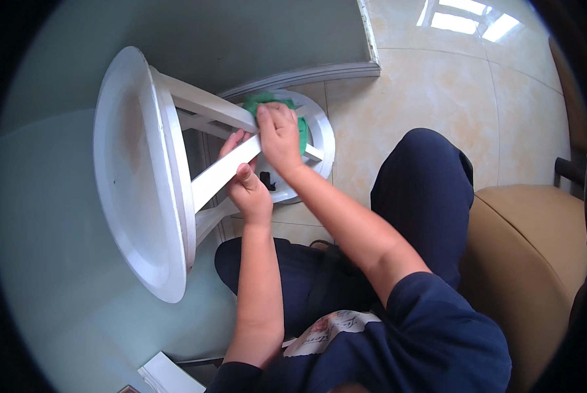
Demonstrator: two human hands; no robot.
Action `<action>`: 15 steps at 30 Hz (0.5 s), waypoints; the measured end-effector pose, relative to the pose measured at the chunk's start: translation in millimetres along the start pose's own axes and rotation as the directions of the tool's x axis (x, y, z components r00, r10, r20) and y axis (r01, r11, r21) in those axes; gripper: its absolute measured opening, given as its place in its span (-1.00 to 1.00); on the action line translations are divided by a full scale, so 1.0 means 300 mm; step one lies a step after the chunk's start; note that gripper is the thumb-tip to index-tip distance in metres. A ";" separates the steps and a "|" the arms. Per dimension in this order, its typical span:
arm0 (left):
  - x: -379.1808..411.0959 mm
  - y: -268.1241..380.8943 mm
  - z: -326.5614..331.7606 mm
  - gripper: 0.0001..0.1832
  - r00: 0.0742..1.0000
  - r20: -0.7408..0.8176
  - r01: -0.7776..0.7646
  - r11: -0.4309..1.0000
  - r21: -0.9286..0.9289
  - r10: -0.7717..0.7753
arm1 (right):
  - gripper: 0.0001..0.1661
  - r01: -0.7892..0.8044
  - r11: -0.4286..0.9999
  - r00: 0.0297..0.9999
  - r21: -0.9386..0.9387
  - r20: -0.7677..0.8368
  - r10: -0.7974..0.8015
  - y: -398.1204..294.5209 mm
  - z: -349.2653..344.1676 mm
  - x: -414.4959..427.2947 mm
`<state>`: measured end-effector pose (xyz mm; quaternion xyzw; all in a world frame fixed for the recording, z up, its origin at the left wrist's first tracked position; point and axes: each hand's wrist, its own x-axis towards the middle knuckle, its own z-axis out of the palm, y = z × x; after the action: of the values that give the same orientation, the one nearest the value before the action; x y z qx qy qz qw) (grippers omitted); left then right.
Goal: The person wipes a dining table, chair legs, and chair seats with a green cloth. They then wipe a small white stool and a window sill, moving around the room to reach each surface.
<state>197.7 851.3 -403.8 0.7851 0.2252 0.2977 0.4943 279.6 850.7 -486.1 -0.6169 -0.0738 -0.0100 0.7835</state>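
Observation:
A white round-topped stool or small table lies tilted in front of me, its dished round top facing left. Several straight legs run from it to a white ring at the far end. My left hand is wrapped around one white leg, thumb on the near side and fingers behind. Higher on that same leg, my right hand pinches a green cloth against it. Part of the cloth is hidden under the right hand. A small black piece shows inside the ring.
A grey-green panel with a pale edge stands behind the stool. Beige floor tiles extend to the right. Beside my bent knee is a tan padded seat. At the lower left lies a white booklet or box.

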 end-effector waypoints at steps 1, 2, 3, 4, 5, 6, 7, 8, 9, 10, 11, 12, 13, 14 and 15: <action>0.002 -0.003 0.002 0.01 1.000 0.017 0.009 1.000 0.015 -0.009 | -0.73 0.042 0.999 0.999 -0.025 -0.005 -0.042 -0.034 -0.013 -0.011; 0.002 -0.001 -0.004 -0.01 0.999 0.033 0.020 0.999 -0.040 -0.018 | -0.71 0.013 0.999 1.000 -0.049 0.015 -0.012 -0.056 -0.027 -0.038; 0.001 0.000 -0.004 -0.01 0.999 0.024 0.036 0.998 -0.052 -0.035 | -0.69 0.068 0.991 0.996 -0.119 0.062 -0.061 -0.052 -0.046 -0.063; 0.001 0.002 -0.008 -0.01 0.998 0.027 0.055 0.997 -0.056 -0.054 | -0.65 -0.005 0.981 0.999 -0.196 0.038 0.013 -0.024 -0.054 -0.080; -0.002 0.003 -0.009 -0.02 0.997 0.019 0.076 0.995 -0.060 -0.075 | -0.61 -0.034 0.955 0.999 -0.295 0.025 0.043 0.022 -0.059 -0.099; -0.003 0.002 -0.010 -0.07 0.996 0.033 0.087 0.986 -0.141 -0.084 | -0.57 -0.060 0.921 0.997 -0.384 0.014 0.071 0.079 -0.069 -0.122; -0.006 0.002 -0.013 -0.11 0.995 0.054 0.087 0.985 -0.148 -0.080 | -0.40 -0.263 0.844 0.944 -0.468 0.057 0.325 0.148 -0.100 -0.139; -0.015 -0.004 -0.009 -0.15 0.995 0.048 0.097 0.983 -0.157 -0.090 | -0.24 -0.466 0.745 0.833 -0.478 0.048 0.552 0.217 -0.132 -0.159; -0.025 -0.010 -0.008 -0.18 0.994 0.055 0.103 0.981 -0.165 -0.096 | -0.13 -0.638 0.615 0.670 -0.462 0.061 0.740 0.279 -0.168 -0.170; -0.045 -0.016 -0.009 -0.38 0.988 0.040 0.154 0.953 -0.259 -0.149 | -0.07 -0.712 0.550 0.590 -0.436 0.051 0.805 0.323 -0.191 -0.184; -0.065 -0.023 -0.017 -0.38 0.977 0.042 0.212 0.956 -0.203 -0.208 | -0.18 -0.685 0.604 0.647 -0.406 0.043 0.762 0.349 -0.201 -0.191; -0.088 -0.032 -0.031 -0.39 0.969 0.069 0.246 0.957 -0.150 -0.238 | -0.27 -0.583 0.726 0.756 -0.365 0.084 0.649 0.362 -0.202 -0.184; -0.119 -0.041 -0.050 -0.39 0.958 0.091 0.280 0.955 -0.098 -0.272 | -0.35 -0.574 0.737 0.763 -0.357 0.093 0.639 0.352 -0.196 -0.183; -0.167 -0.048 -0.067 -0.44 0.945 0.020 0.326 0.930 -0.168 -0.327 | -0.50 -0.488 0.765 0.832 -0.420 0.040 0.553 0.329 -0.184 -0.174; -0.208 -0.054 -0.099 -0.45 0.896 -0.068 0.410 0.877 -0.251 -0.438 | -0.52 -0.491 0.782 0.845 -0.383 0.007 0.535 0.291 -0.165 -0.164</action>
<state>131.3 836.5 -423.9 0.6342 0.3857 0.2536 0.6202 245.3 819.9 -588.0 -0.7481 0.0550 0.2257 0.6216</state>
